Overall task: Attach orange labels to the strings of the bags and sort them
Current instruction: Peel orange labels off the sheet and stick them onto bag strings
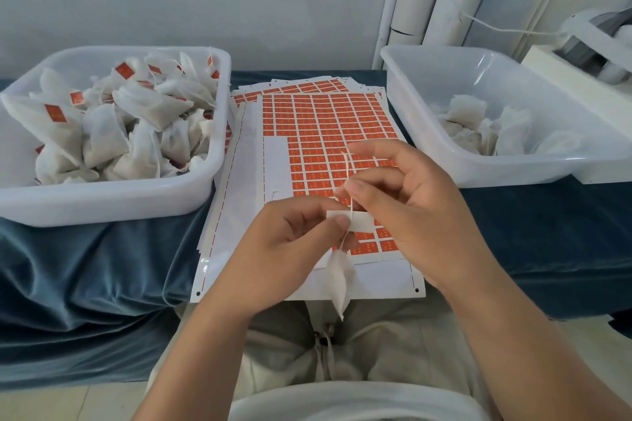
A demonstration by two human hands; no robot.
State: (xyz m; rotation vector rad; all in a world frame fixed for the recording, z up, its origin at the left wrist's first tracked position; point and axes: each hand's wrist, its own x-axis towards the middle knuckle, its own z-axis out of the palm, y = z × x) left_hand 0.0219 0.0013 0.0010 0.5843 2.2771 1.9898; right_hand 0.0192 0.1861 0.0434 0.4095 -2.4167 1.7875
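My left hand (294, 235) pinches a small label (359, 219), its white back toward me, just above the sticker sheets. A pale string (348, 174) runs up across the label, and my right hand (407, 201) pinches that string right above it. Below my left hand dangles a small white bag (338, 278) on the same string. Sheets of orange labels (328, 133) lie stacked in the middle of the table under both hands. The top sheet has a bare white patch at its left side where labels are gone.
A white tub (113, 198) at the left holds several white bags carrying orange labels. Another white tub (485, 167) at the right holds a few plain white bags. Blue cloth (85, 263) covers the table. White pipes and a machine stand at the back right.
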